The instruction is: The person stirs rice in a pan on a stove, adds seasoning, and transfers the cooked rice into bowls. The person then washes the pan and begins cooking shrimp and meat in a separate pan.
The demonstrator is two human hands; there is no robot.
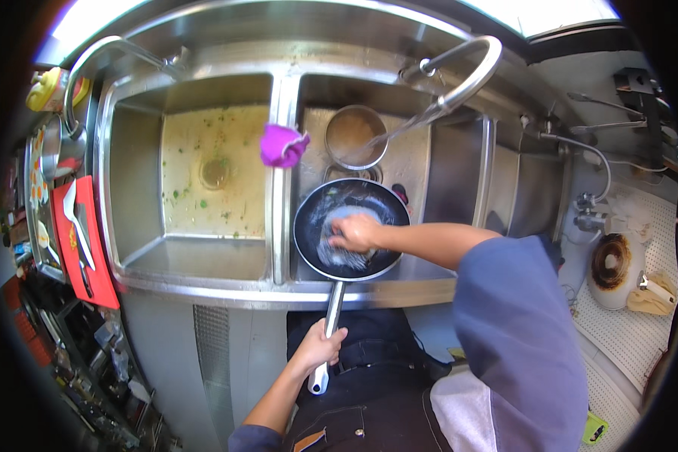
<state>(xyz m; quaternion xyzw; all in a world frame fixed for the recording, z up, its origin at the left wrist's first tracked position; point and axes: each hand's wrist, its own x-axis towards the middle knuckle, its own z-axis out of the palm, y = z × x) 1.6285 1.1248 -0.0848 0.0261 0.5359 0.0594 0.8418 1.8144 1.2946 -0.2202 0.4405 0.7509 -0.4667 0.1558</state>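
My left hand point(319, 344) is closed around the metal handle point(334, 311) of a dark frying pan point(311, 226). The pan is held over the front of the right sink basin point(415, 152), its handle pointing towards me. Inside it, my right hand point(355, 233) presses down with curled fingers. Whitish suds point(347, 257) are spread around that hand; whether a scrubber is under the fingers is hidden. Behind the pan, a round metal pot point(353, 133) sits in the basin, and water point(407, 125) runs into it from the curved faucet point(483, 70).
A purple cloth point(283, 146) hangs on the divider. Food scraps lie in the left basin point(189, 198), below a second faucet point(90, 51). At left, a red cutting board point(99, 248) holds a white spoon-like utensil point(78, 223). A scorched pan point(613, 271) rests on the perforated right-hand surface.
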